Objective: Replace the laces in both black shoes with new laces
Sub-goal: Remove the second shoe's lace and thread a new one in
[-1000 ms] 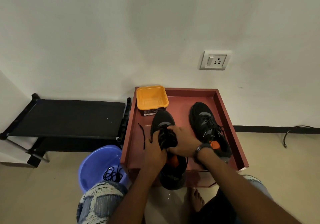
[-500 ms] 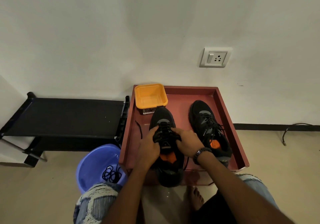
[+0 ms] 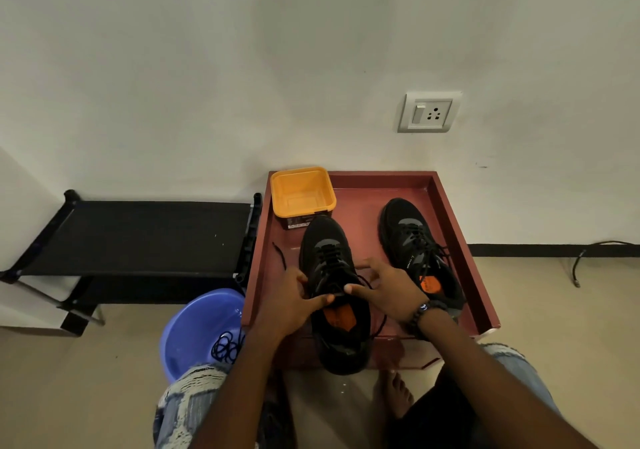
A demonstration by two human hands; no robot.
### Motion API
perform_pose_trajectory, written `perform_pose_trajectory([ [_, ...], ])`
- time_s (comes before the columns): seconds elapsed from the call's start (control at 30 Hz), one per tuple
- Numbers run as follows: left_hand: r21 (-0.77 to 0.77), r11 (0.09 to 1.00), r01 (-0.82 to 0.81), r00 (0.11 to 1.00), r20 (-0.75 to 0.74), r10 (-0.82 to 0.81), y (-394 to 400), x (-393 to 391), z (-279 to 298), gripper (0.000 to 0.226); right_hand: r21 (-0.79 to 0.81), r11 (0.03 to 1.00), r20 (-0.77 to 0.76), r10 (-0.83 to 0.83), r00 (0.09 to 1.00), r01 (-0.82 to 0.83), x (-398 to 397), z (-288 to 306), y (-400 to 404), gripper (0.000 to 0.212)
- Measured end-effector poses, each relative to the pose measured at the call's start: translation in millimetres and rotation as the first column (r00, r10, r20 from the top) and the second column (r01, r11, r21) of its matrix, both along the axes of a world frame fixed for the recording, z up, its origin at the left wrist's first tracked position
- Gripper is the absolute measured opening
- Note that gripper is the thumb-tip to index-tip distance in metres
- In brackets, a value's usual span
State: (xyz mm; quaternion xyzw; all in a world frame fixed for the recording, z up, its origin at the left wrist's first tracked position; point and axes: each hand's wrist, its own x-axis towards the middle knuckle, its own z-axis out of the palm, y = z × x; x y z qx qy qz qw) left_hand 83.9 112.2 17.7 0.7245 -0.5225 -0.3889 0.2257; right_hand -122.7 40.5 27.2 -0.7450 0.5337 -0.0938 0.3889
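Two black shoes stand on a dark red tray (image 3: 460, 226). The near shoe (image 3: 325, 251) is in the middle, its heel past the tray's front edge, orange insole showing. My left hand (image 3: 294, 304) grips its left side at the collar, thumb across the tongue. My right hand (image 3: 384, 289) holds the right side, thumb and fingers pinching the black lace (image 3: 363, 280) near the top eyelets. One lace end (image 3: 280, 254) trails left on the tray, another (image 3: 379, 324) hangs down on the right. The second shoe (image 3: 415, 247), laced, sits on the right.
An orange tub (image 3: 302, 190) stands at the tray's back left corner. A blue basin (image 3: 197, 327) with coiled black laces (image 3: 227, 346) is on the floor at the left. A black low rack (image 3: 138, 233) stands further left. My bare foot (image 3: 398, 393) is below the tray.
My hands have slid apart and toward the shoe's collar, uncovering the laced front. The right hand has moved off the tongue to the shoe's right side.
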Motion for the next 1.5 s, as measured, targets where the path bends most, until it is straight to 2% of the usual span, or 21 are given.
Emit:
perform_pose_trajectory([
  [0.07, 0.034, 0.995, 0.097, 0.992, 0.081, -0.099, 3.0, 11.2, 8.1, 0.025, 0.020, 0.999, -0.032, 0.025, 0.999, -0.025, -7.7, 4.6, -3.6, 0.040],
  [0.13, 0.032, 0.986, 0.165, 0.977, 0.129, -0.168, 4.7, 28.1, 16.0, 0.026, -0.001, 0.998, -0.053, 0.057, 0.997, -0.057, -14.9, 11.7, -11.2, 0.021],
  [0.3, -0.061, 0.989, 0.134, 0.980, 0.153, -0.123, 5.1, 52.8, 26.3, 0.036, -0.083, 0.996, -0.117, 0.034, 0.993, -0.044, -22.3, 24.7, -24.4, 0.037],
  [0.43, -0.050, 0.992, 0.112, 0.977, 0.185, -0.101, 6.1, 52.0, 19.3, 0.036, -0.070, 0.997, -0.120, -0.019, 0.993, 0.011, -22.8, 15.8, -24.6, 0.031],
  [0.7, -0.025, 0.993, 0.112, 0.976, 0.188, -0.105, 11.8, 61.2, 17.7, 0.039, -0.034, 0.999, -0.153, -0.021, 0.988, 0.015, -29.9, 15.8, -19.4, 0.033],
  [0.77, 0.002, 0.995, 0.103, 0.983, 0.153, -0.102, 16.3, 70.6, 22.3, 0.042, -0.026, 0.998, -0.134, -0.052, 0.990, 0.049, -33.6, 17.9, -21.9, 0.024],
  [0.83, -0.011, 0.998, 0.060, 0.994, 0.088, -0.059, 21.2, 79.6, 37.2, 0.049, -0.029, 0.994, -0.025, -0.105, 0.994, 0.105, -37.9, 27.8, -26.5, 0.015],
  [0.87, -0.042, 0.999, 0.023, 0.999, 0.025, -0.022, 21.2, 81.7, 48.1, 0.052, 0.017, 0.987, 0.101, -0.159, 0.982, 0.158, -39.2, 35.3, -28.7, 0.012],
  [0.93, -0.118, 0.988, -0.105, 0.973, -0.220, 0.077, 15.1, 73.9, 72.3, 0.049, 0.260, 0.941, 0.395, -0.307, 0.866, 0.215, -36.9, 53.2, -31.2, 0.016],
  [0.97, -0.134, 0.977, -0.168, 0.908, -0.406, 0.101, 8.2, 63.5, 82.5, 0.042, 0.373, 0.910, 0.508, -0.363, 0.781, 0.180, -32.7, 62.1, -32.6, 0.020],
  [1.0, -0.129, 0.967, -0.221, 0.797, -0.595, 0.103, -0.4, 51.0, 90.9, 0.035, 0.456, 0.882, 0.583, -0.398, 0.708, 0.120, -27.1, 70.5, -33.6, 0.024],
  [1.03, -0.115, 0.957, -0.267, 0.670, -0.736, 0.098, -9.3, 39.3, 98.3, 0.030, 0.515, 0.855, 0.628, -0.418, 0.656, 0.051, -19.9, 80.3, -33.7, 0.026],
  [1.07, -0.102, 0.950, -0.294, 0.572, -0.815, 0.090, -18.5, 29.9, 103.6, 0.025, 0.552, 0.834, 0.658, -0.430, 0.618, -0.008, -14.6, 87.8, -34.6, 0.028],
  [1.1, -0.097, 0.944, -0.317, 0.530, -0.843, 0.091, -27.9, 22.5, 109.6, 0.022, 0.574, 0.817, 0.682, -0.438, 0.586, -0.057, -10.8, 96.4, -36.0, 0.029],
  [1.17, -0.117, 0.936, -0.334, 0.548, -0.831, 0.092, -42.7, 20.2, 122.3, 0.023, 0.578, 0.808, 0.722, -0.439, 0.535, -0.115, -8.9, 106.7, -40.2, 0.031],
  [1.27, -0.201, 0.937, -0.284, 0.700, -0.712, 0.059, -55.4, 27.0, 137.9, 0.025, 0.504, 0.860, 0.724, -0.375, 0.580, -0.074, -10.8, 105.9, -46.5, 0.025],
  [1.33, -0.197, 0.950, -0.242, 0.770, -0.635, 0.065, -58.1, 29.1, 137.1, 0.023, 0.462, 0.886, 0.695, -0.379, 0.611, 0.024, -10.6, 98.4, -49.6, 0.032],
  [1.4, -0.171, 0.944, -0.281, 0.762, -0.638, 0.111, -57.4, 35.3, 130.4, 0.020, 0.463, 0.877, 0.699, -0.449, 0.557, 0.127, -11.3, 93.5, -53.3, 0.032],
  [1.5, -0.118, 0.910, -0.397, 0.680, -0.704, 0.205, -52.1, 55.1, 122.7, 0.019, 0.500, 0.826, 0.689, -0.561, 0.458, 0.259, -25.8, 85.4, -61.8, 0.016],
])
